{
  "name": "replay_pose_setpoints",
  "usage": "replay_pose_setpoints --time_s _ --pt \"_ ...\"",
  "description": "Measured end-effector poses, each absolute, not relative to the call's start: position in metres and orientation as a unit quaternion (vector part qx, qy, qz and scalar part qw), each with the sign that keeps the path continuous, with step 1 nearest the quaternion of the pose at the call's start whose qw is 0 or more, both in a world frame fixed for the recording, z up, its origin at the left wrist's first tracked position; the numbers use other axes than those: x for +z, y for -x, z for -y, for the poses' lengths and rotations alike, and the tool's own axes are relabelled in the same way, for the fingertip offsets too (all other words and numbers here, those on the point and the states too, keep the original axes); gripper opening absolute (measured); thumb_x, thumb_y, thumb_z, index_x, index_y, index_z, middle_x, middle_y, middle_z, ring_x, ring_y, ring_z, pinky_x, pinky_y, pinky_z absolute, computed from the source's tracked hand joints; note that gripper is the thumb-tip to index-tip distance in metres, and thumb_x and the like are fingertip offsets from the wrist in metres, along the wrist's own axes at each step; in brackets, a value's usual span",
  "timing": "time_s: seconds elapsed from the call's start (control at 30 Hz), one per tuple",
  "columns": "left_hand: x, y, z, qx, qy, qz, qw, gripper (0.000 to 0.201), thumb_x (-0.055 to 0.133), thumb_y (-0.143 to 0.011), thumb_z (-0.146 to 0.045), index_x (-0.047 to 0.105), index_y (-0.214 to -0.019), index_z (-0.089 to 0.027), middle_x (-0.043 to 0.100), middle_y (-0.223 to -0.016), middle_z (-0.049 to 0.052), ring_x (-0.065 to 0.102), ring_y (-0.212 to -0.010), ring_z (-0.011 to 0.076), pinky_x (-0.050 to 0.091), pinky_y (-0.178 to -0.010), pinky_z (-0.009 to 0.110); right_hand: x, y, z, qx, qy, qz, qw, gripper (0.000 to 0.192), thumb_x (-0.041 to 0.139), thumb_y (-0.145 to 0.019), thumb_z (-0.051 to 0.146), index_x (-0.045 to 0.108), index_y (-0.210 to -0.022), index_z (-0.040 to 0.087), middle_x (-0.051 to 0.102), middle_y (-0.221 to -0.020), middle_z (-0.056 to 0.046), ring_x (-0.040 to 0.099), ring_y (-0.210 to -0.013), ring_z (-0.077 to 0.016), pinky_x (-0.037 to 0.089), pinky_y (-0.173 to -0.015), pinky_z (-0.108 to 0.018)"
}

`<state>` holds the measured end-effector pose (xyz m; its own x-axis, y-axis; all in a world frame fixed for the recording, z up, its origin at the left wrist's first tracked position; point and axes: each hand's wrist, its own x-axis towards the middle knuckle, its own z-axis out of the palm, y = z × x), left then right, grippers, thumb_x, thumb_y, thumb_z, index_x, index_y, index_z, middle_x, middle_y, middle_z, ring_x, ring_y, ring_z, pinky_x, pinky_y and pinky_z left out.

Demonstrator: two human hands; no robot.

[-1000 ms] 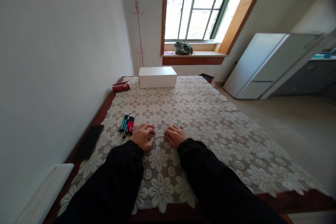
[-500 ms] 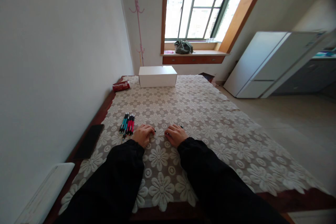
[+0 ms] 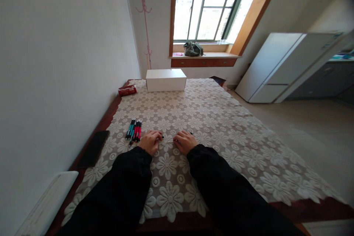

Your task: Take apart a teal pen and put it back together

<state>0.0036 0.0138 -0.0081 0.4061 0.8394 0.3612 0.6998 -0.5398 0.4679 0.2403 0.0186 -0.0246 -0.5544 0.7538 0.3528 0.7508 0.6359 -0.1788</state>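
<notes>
A thin pen part (image 3: 167, 142) spans between both hands' fingers (image 3: 158, 139).

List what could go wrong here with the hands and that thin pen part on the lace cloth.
1. The thin pen part held between the left hand and right hand is slim; if it slips, it could be hard to spot on the patterned lace cloth.
2. The bundle of pens lies close beside the left hand; a sideways move might nudge and scatter them toward the table edge.
</notes>
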Motion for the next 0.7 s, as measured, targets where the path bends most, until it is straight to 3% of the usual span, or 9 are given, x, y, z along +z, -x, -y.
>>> replay_pose_setpoints --time_s 0.2,0.7 --pt "-0.001 -0.005 -0.008 0.272 -0.841 -0.458 0.099 0.029 0.057 -0.062 -0.003 0.066 -0.082 -0.022 0.067 -0.111 0.003 0.055 -0.110 0.0252 0.046 -0.096 0.041 -0.024 -0.240 -0.018 0.007 0.429 0.880 0.203 0.006 0.061 -0.090 0.024 0.065 -0.087 0.022 0.063 -0.091 -0.004 0.052 -0.091 -0.0209 0.037 -0.078 -0.032" --pt "0.004 -0.007 -0.004 0.233 -0.850 -0.463 0.095 0.016 0.066 -0.069 -0.019 0.070 -0.083 -0.025 0.066 -0.116 0.003 0.053 -0.113 0.0268 0.043 -0.097 0.043 -0.024 -0.240 -0.018 0.017 0.431 0.880 0.199 0.006 0.060 -0.089 0.025 0.066 -0.088 0.022 0.063 -0.092 -0.005 0.053 -0.092 -0.0210 0.038 -0.079 -0.033"
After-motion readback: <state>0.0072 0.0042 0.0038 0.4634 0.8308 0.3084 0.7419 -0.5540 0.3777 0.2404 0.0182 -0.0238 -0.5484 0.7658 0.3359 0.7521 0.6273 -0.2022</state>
